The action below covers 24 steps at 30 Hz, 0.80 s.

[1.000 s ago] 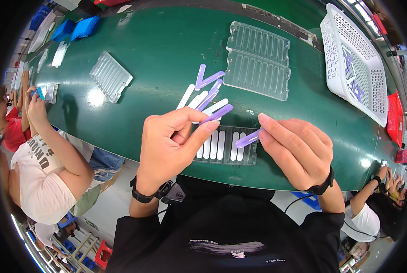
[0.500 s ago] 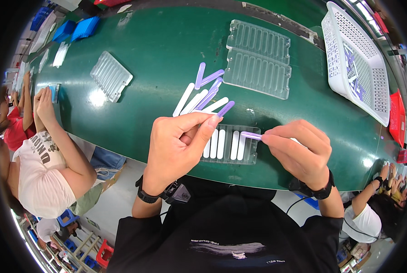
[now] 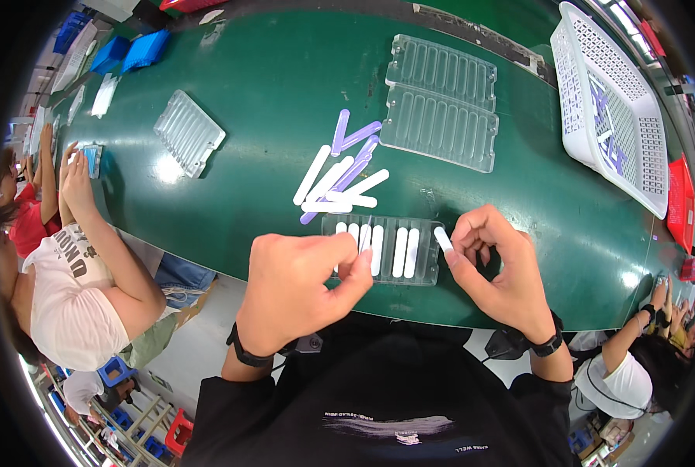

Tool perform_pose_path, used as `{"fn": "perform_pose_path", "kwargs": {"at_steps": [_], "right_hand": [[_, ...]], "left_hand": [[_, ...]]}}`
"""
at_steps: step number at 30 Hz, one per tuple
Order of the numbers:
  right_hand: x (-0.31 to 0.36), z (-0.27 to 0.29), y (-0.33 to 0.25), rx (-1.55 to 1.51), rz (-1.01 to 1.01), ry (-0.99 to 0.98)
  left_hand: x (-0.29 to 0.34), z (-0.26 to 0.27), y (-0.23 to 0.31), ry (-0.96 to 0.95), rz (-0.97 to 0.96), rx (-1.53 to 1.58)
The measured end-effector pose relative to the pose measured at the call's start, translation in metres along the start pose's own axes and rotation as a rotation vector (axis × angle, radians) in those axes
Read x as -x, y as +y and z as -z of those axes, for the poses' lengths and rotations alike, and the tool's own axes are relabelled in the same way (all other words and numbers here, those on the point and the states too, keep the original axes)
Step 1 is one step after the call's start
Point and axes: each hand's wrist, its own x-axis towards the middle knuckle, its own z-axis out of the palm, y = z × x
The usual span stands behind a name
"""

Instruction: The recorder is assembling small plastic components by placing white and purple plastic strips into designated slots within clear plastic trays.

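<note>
A clear plastic tray (image 3: 388, 265) with grooves lies in front of me, several white sticks (image 3: 400, 251) standing side by side in its slots. My left hand (image 3: 304, 284) is pinched over the tray's left half. A thin purplish edge shows above its fingertips, but what they grip is mostly hidden. At the tray's right end, my right hand (image 3: 491, 268) holds a short rounded white stick (image 3: 442, 238) between thumb and finger. Just beyond the tray is a loose pile of white sticks (image 3: 313, 175) and purple sticks (image 3: 340, 132), some crossing each other.
Two empty clear trays (image 3: 441, 117) lie end to end further back, and another tray (image 3: 189, 132) sits to the left. A white basket (image 3: 569, 117) with purple and white sticks stands at right, beside a red bin (image 3: 680, 202). A co-worker (image 3: 75, 303) sits at left.
My left hand has come down from the pile to the tray. The right hand has turned, and a white stick now shows in its fingers where a purple one was.
</note>
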Motion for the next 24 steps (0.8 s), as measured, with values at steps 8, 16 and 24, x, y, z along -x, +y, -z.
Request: {"fn": "perform_pose_path", "kwargs": {"at_steps": [8, 16, 24], "right_hand": [[-0.004, -0.019, 0.006, 0.329, 0.376, 0.08], [0.009, 0.011, 0.001, 0.729, 0.637, -0.166], [0.009, 0.008, -0.003, 0.879, 0.556, -0.092]], "left_hand": [[0.007, -0.016, 0.02, -0.195, -0.081, -0.326], [0.025, -0.007, -0.001, -0.184, -0.271, -0.382], [0.035, -0.003, -0.007, -0.239, -0.355, -0.468]]}}
